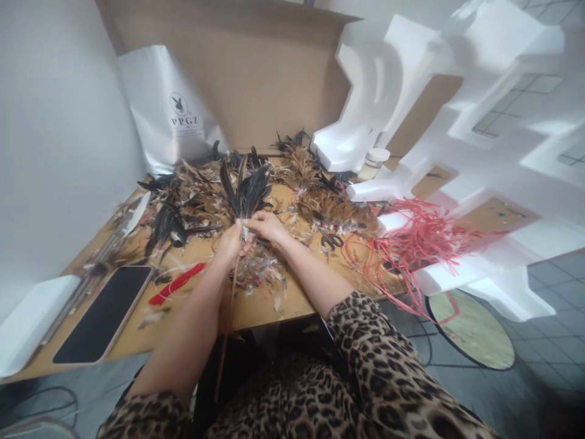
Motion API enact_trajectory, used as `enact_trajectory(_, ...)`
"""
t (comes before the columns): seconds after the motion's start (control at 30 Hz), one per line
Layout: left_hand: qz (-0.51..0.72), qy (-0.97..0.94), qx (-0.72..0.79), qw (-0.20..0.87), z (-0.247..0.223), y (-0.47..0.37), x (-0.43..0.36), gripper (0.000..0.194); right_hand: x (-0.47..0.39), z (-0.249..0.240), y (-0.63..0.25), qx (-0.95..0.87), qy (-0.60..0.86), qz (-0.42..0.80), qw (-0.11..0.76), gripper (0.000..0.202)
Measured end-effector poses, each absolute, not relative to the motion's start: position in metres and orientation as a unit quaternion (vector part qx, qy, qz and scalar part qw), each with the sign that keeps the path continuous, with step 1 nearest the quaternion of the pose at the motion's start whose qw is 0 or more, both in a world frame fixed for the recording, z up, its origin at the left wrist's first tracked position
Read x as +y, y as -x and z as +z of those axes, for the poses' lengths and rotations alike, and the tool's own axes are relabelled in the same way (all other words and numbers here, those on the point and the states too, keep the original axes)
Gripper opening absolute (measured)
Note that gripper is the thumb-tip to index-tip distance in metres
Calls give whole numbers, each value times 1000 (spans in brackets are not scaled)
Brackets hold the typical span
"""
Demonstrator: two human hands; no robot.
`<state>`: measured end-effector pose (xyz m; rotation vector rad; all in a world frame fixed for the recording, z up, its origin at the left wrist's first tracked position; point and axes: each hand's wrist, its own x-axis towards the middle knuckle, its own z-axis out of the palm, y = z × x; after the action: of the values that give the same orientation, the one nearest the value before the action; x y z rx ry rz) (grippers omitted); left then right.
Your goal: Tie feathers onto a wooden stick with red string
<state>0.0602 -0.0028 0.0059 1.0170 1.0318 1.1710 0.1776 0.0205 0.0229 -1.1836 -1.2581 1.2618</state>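
Note:
Black feathers [249, 189] fan upward in a bunch from between my two hands, above the middle of the table. My left hand [231, 239] is closed around the quill ends at the bunch's base. Against the same base, my right hand [269, 228] pinches with thumb and fingers. From below my left hand a thin brownish stick or strip [226, 329] hangs past the table edge toward my lap. Pale fluffy feather scraps [260, 271] lie under my hands. Black-handled scissors [331, 241] rest to the right of them.
Brown feather piles [196, 189] spread behind my hands. A phone [105, 314] and red ties [177, 283] lie at left. Pink strips [415, 238] tangle at right beside white foam pieces [493, 201]. A silver bag [169, 116] and a white-lidded jar [375, 163] stand at the back.

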Motion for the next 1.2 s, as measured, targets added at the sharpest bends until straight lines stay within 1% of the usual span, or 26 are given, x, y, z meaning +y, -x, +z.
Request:
enact_trajectory(0.1,500,-449,446,591,8,-62,-5,50,21,22,-179,-498,480,540,479,44)
enact_trajectory(0.23,494,-477,432,585,10,-64,-10,42,22,20,-181,-489,491,538,479,44)
enact_trajectory(0.4,462,-526,391,598,8,-62,-10,39,22,22,-186,-479,481,567,467,45)
enact_trajectory(0.63,445,-500,359,650,9,-57,-6,42,25,23,-194,-468,468,603,446,48)
enact_trajectory(0.73,448,-469,341,681,14,-55,-7,43,26,21,-198,-471,439,634,429,46)
enact_trajectory(0.87,439,-454,319,707,18,-55,-11,40,23,20,-196,-469,356,708,390,42)
enact_trajectory(0.97,422,-452,302,726,20,-58,-16,38,18,24,-192,-426,305,756,393,35)
enact_trajectory(1.07,414,-455,292,732,23,-61,-20,35,15,27,-190,-405,279,780,387,28)
enact_trajectory(1.2,401,-456,289,740,23,-63,-21,34,16,24,-188,-403,251,794,378,25)
